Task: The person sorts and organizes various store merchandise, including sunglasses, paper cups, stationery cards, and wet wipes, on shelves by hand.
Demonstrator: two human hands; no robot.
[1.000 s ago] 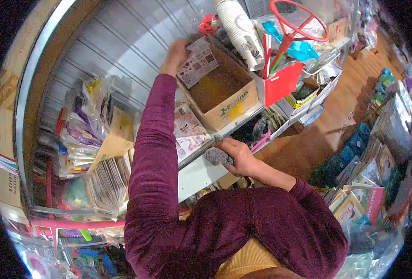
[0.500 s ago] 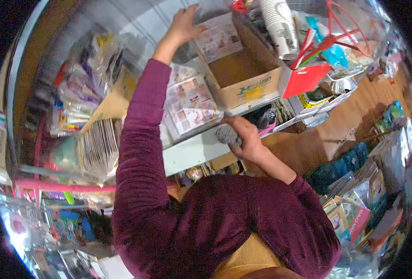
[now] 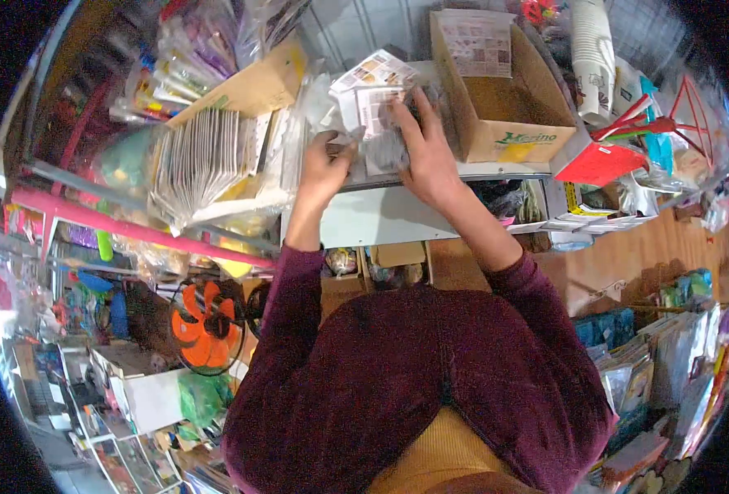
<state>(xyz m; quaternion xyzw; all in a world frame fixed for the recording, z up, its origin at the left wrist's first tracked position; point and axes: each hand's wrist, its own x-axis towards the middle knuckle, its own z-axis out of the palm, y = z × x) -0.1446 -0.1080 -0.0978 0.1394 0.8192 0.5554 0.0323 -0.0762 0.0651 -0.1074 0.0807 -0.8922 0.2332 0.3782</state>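
Observation:
My right hand (image 3: 429, 152) is over a stack of printed sheets (image 3: 378, 111) in clear plastic on the shelf. Its fingers are bent over a crumpled grey cloth (image 3: 385, 154), which is blurred and pressed against the stack. To the left, my left hand (image 3: 325, 169) has its fingers curled in toward the thumb at the stack's left side. Whatever lies between those fingertips is too small to make out. An open cardboard box (image 3: 504, 136) with a printed sheet standing inside is just right of my right hand.
A box of upright envelopes (image 3: 204, 156) stands left of my hands. Stacked paper cups (image 3: 592, 62) and a red box (image 3: 603, 163) are at the right. A pink rail (image 3: 134, 230) runs along the lower left, with an orange fan (image 3: 206, 325) below.
My left hand has come down from beyond the cardboard box to the stack's left side. My right hand has moved up from the shelf's front edge onto the stack with the grey cloth.

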